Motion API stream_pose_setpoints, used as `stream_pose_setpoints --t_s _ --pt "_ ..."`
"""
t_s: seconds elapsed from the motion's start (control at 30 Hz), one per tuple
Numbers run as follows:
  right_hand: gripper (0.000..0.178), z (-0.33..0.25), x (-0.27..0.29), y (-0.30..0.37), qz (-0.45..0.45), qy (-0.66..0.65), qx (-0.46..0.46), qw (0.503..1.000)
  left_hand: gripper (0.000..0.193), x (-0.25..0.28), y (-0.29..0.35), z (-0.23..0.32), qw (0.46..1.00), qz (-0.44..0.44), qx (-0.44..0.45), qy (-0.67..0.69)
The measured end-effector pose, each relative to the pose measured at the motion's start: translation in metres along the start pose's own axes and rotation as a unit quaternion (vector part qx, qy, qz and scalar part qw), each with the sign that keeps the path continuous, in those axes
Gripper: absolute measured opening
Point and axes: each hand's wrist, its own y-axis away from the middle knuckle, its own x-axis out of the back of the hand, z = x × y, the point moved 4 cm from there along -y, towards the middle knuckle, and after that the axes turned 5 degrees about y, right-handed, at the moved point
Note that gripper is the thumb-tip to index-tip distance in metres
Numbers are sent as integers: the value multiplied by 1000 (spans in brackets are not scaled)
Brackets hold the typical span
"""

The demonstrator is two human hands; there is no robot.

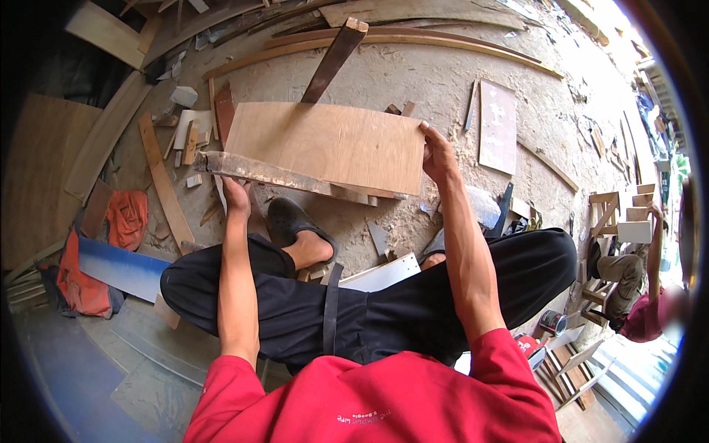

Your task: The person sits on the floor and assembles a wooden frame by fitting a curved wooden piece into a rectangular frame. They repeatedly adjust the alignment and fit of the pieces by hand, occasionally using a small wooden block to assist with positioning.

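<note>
A light-brown plywood panel [325,144] is held up before me over my bent knees. Along its near edge runs a rough, worn wooden bar [273,174], and a dark wooden leg [334,60] sticks up past the far edge; how they join the panel is hidden. My left hand [236,198] grips the bar near its left end from below, fingers mostly hidden behind it. On the right, my right hand [441,155] clasps the panel's right edge, fingertips at the far corner. A white board [380,275] lies between my legs.
A handsaw [502,210] lies by my right knee. Wood strips [164,181], a reddish board [498,125] and sawdust cover the floor. Orange cloth [127,220] sits at left beside a blue-white board [122,269]. At far right, another person [641,288] works near wooden frames; cans [552,323] stand closer.
</note>
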Motion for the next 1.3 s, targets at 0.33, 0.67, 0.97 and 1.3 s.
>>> stream_pose_setpoints --t_s 0.33,0.67,0.97,1.3 --pt "35 3 -1 -1 -37 -36 -33 998 64 20 -18 -13 998 -28 -41 25" --pt "34 4 6 -17 -47 -77 -16 996 70 2 -11 6 997 -34 -29 -66" --pt "33 -9 10 -18 -10 -56 -37 998 70 -46 -1 32 993 21 18 -111" --pt "40 -16 16 -26 -6 1 -37 999 72 -47 -5 29 993 29 14 -116"
